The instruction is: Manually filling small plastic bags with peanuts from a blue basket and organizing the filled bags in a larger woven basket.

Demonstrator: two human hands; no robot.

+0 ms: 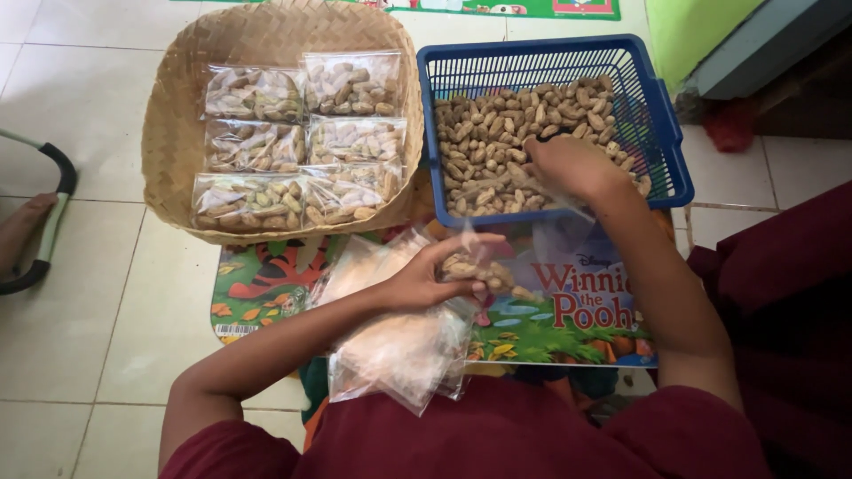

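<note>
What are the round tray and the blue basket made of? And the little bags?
The round tray looks like woven bamboo or palm strips: tan, matte, with a criss-cross weave. The blue basket seems to be hard plastic, glossy, with moulded mesh walls. The little bags look like thin clear plastic film, shiny and crinkled, with peanuts showing through.

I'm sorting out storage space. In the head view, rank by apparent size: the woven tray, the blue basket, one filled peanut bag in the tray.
1. Woven tray and blue basket: look alike, too close to rank.
2. Filled bag: clearly smallest.
</note>
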